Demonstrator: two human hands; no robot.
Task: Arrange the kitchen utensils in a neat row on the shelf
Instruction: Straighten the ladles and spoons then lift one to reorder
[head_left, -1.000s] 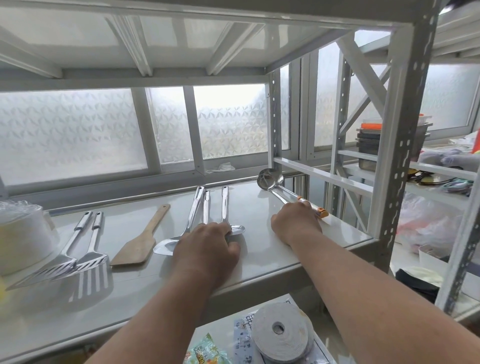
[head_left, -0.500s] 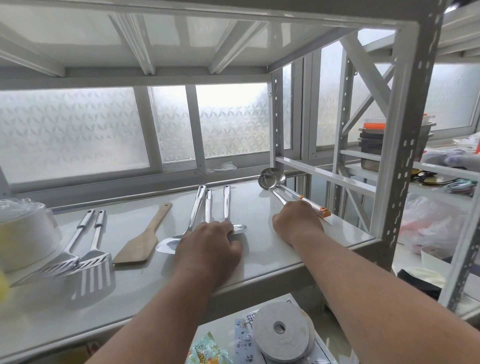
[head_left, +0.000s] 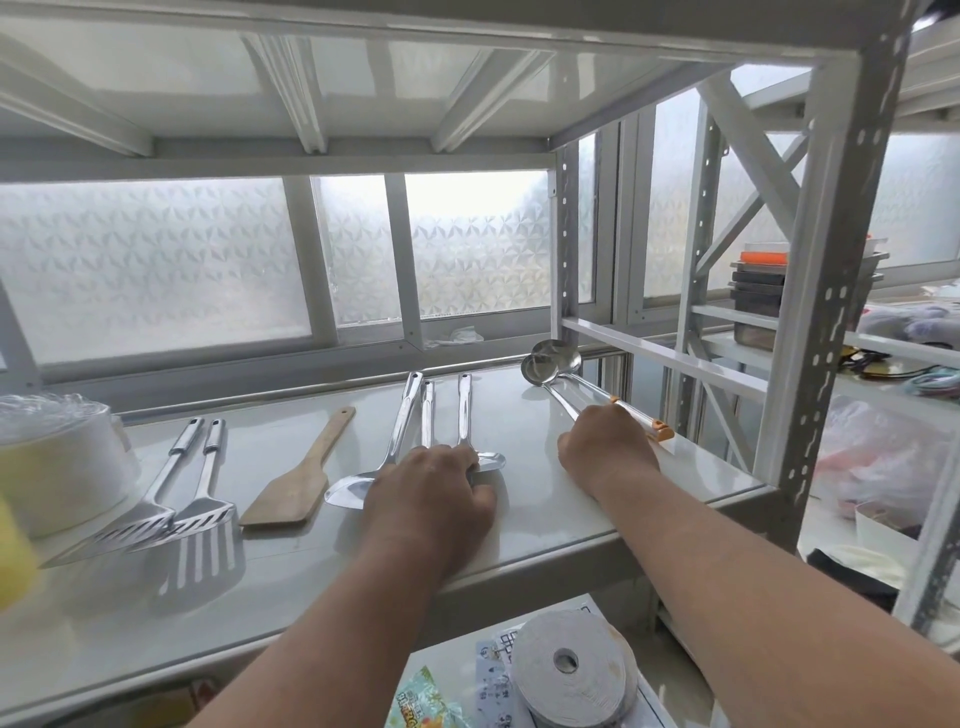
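Utensils lie handles-back mid-shelf (head_left: 545, 499), heads toward front edge. Left hand (head_left: 431, 493) covers three steel heads, likely squaring them; fingers curled, pinch unclear. Right hand (head_left: 608, 452) grips ladles (head_left: 550, 364) at right edge, likely to straighten them. Spatulas (head_left: 176, 509) and wood turner (head_left: 296, 478) sit left. Tub (head_left: 57, 467) at left edge, contents unclear.

on a white shelf (head_left: 545, 519) the left hand (head_left: 431, 499) is resting, fingers curled, over the bowl ends of three steel utensils (head_left: 462, 410) lying side by side, handles pointing far. the right hand (head_left: 608, 449) is gripping the handles of two ladles (head_left: 553, 361), one with an orange-tipped handle (head_left: 660, 430), their bowls lying far near the right post. to the left a wooden spatula (head_left: 298, 483) and two slotted turners (head_left: 192, 488) are lying flat, with a plastic-wrapped roll (head_left: 57, 462) sitting at the far left edge.
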